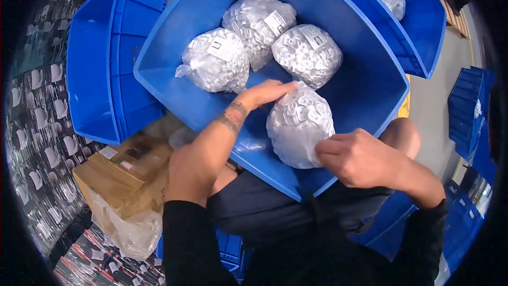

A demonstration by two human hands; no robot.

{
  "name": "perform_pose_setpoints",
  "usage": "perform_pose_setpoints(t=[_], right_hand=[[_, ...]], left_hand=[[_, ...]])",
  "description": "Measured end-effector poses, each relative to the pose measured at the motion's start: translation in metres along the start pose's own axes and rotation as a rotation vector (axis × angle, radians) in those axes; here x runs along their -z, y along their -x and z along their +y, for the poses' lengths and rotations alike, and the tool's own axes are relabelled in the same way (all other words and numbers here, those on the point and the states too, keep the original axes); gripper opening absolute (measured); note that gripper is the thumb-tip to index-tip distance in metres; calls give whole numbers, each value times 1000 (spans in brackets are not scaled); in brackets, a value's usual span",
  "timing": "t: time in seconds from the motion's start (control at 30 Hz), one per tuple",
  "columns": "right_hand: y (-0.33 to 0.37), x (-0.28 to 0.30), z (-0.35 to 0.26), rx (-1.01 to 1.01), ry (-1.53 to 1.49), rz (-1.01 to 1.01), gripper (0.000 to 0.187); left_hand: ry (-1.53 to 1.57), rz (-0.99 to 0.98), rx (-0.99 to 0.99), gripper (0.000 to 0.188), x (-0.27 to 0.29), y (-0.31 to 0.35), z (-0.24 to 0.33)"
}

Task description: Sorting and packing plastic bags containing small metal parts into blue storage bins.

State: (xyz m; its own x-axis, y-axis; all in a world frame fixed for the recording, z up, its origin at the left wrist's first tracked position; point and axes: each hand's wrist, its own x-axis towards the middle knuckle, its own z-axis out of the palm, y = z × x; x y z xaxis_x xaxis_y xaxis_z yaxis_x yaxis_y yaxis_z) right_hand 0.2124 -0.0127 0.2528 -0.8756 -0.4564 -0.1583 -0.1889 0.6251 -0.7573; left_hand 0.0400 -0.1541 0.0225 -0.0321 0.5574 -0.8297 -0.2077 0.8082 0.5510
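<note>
A clear plastic bag of small white parts (300, 122) is tilted at the near side of a large blue bin (365, 69). The fingertips of my left hand (267, 93) pinch the bag's upper end. At its lower right side, my right hand (352, 158) is closed with curled fingers gripping the plastic. Three similar bags lie farther inside the bin: a left bag (217, 63), a back bag (254, 16) and a right bag (308, 55). Each of these three carries a white label. No label shows on the bag in my hands.
Blue bins (114, 63) stand to the left, with another blue bin (418, 37) holding a bag at the far right. An opened cardboard box (124, 175) with loose clear plastic (129, 230) sits at the near left. Stacked film-wrapped goods (42, 127) line the left edge.
</note>
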Motion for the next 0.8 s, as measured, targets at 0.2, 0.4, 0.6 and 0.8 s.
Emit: perform_pose_setpoints(t=[0.2, 0.4, 0.6, 0.8], right_hand=[[30, 47, -36, 7, 80, 16, 16], [78, 53, -45, -111, 330, 391, 18], [100, 35, -34, -263, 454, 694, 15], [74, 10, 0, -399, -295, 1362, 20]], left_hand=[[554, -513, 122, 55, -31, 34, 49], [743, -70, -113, 44, -42, 97, 80], [1203, 230, -453, 40, -80, 133, 39], [1266, 355, -589, 29, -159, 160, 33]])
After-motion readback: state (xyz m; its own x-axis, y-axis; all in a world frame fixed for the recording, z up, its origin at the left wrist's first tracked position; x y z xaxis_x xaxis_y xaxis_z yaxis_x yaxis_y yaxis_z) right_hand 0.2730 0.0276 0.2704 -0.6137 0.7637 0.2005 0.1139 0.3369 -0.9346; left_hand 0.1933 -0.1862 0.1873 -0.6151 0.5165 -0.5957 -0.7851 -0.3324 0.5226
